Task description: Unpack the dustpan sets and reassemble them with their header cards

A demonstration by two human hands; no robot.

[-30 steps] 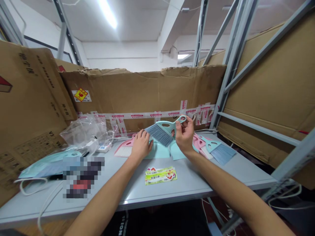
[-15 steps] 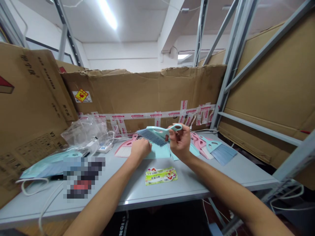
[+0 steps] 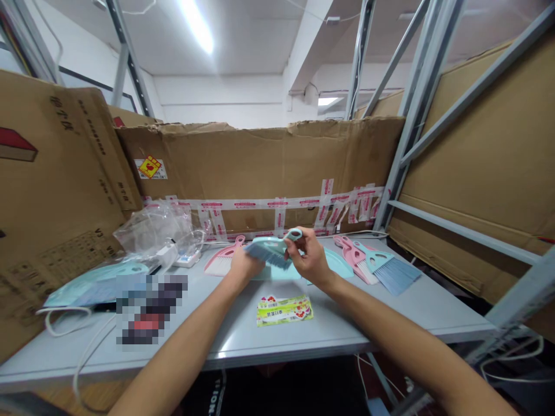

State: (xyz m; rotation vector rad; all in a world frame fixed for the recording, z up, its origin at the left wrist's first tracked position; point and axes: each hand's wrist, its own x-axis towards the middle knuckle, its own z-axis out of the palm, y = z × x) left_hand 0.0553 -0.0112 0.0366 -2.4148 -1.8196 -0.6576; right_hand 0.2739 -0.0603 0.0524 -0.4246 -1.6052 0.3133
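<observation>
My right hand (image 3: 309, 254) is closed around the handle of a light teal hand brush (image 3: 269, 247) with blue-grey bristles, tilted above the table. My left hand (image 3: 246, 264) is curled by the brush's bristle end. Its fingertips are hidden behind the bristles, so what it grips cannot be told. Beneath the hands lie a light teal dustpan (image 3: 277, 274) and a second teal dustpan (image 3: 340, 263). Left of them rests a pink brush (image 3: 220, 260) with white bristles. Nearer to me are green-and-yellow printed cards (image 3: 284, 312).
Pink brushes (image 3: 350, 252) and another teal brush (image 3: 392, 270) lie at the right. A teal set (image 3: 97, 283), cables and clear plastic bags (image 3: 158, 228) occupy the left. A taped cardboard box (image 3: 260, 167) walls the back; metal shelf posts (image 3: 403, 150) stand right.
The brush has moved left and slightly down with my right hand, bringing its bristle end in front of my left hand. The view has shifted a little.
</observation>
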